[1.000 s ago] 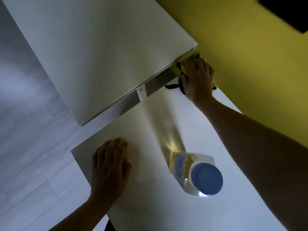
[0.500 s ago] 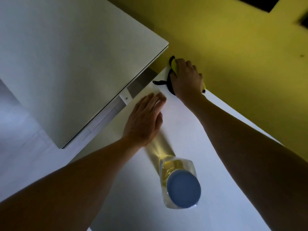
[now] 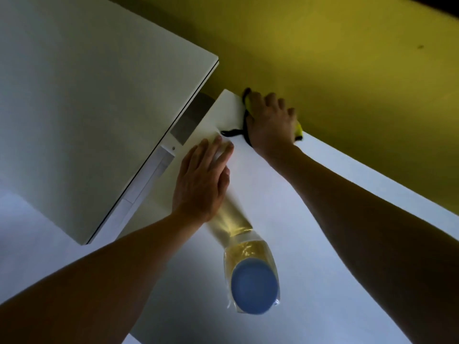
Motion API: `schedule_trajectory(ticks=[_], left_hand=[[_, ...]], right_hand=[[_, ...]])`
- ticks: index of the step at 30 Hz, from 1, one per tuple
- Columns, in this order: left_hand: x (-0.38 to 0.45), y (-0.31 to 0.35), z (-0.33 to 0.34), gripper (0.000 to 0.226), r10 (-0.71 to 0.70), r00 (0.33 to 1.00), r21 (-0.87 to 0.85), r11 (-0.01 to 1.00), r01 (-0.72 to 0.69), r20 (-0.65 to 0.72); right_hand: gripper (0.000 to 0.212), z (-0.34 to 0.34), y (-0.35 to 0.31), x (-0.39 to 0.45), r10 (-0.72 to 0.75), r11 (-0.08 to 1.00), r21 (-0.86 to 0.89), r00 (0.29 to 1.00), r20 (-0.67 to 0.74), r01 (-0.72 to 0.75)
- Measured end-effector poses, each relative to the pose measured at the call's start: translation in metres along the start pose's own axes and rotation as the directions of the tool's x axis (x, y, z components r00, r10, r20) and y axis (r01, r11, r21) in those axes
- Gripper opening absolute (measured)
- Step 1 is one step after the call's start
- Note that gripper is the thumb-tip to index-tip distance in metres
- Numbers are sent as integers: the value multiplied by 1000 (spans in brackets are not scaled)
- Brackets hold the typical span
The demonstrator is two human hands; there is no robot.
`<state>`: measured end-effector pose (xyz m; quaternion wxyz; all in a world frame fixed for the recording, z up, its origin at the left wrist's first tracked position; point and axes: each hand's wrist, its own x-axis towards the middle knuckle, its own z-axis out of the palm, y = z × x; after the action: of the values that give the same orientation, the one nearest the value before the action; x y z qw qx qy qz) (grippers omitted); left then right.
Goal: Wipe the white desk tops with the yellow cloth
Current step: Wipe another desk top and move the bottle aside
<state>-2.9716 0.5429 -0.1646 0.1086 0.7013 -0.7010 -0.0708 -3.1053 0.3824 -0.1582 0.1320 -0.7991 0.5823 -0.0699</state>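
Note:
The yellow cloth [image 3: 299, 130] with black edging lies bunched at the far corner of the lower white desk top [image 3: 310, 219], against the yellow wall. My right hand [image 3: 269, 120] covers most of it, fingers bent over the bunch and pressing it onto the desk. Only strips of cloth show at either side of the hand. My left hand [image 3: 202, 180] rests flat on the same desk top, fingers straight, a little in front of the cloth. A second, higher white desk top [image 3: 87, 108] fills the left.
A clear bottle [image 3: 250, 259] of yellowish liquid with a blue cap [image 3: 254, 286] stands on the lower desk just behind my left wrist. The yellow wall [image 3: 347, 58] borders the desk at the back. A gap with a metal frame [image 3: 191, 120] separates the two desks.
My left hand has moved from the desk's near left edge up towards the cloth. My right hand, with the cloth, has shifted slightly right from under the higher desk's corner along the wall.

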Motion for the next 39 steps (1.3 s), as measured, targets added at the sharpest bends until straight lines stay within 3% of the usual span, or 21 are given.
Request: schedule_trajectory(ticks=[6,15,17,19,21,23,25,31,39], left_hand=[[2,-2,1,52,-5,1000,-21,1000,5,3],[8,0,-4,50,1,1000,75,997,-2,16],[22,7,-12,52,91,991,89,991,-100,99],[40,17,-21,62,279,926,44,953,-299,254],[59,34,-29,70,414,806,3,889,-458,424],[75,48,-29,74,415,721,6,864,-503,555],[84,55,-30,79,381,678,26,861,-508,628],[86,59,-32,84,364,683,2,881,-472,633],[90,61,-31,93,354,680,5,885,-466,642]], right_hand=[[50,4,-22,21,-24,1000,-7,1000,-2,24],[47,-38,135,-116,257,965,-33,963,-81,-260],[48,-43,150,-130,290,954,-57,955,-63,-293],[45,-43,149,-128,330,940,-67,942,-64,-334],[42,-40,135,-117,347,934,-65,935,-76,-352],[40,-33,113,-101,309,948,-60,950,-53,-312],[40,-27,93,-82,255,966,-26,966,-29,-256],[43,-28,92,-77,198,980,18,980,-24,-198],[37,-43,170,-141,301,952,-24,948,-107,-305]])
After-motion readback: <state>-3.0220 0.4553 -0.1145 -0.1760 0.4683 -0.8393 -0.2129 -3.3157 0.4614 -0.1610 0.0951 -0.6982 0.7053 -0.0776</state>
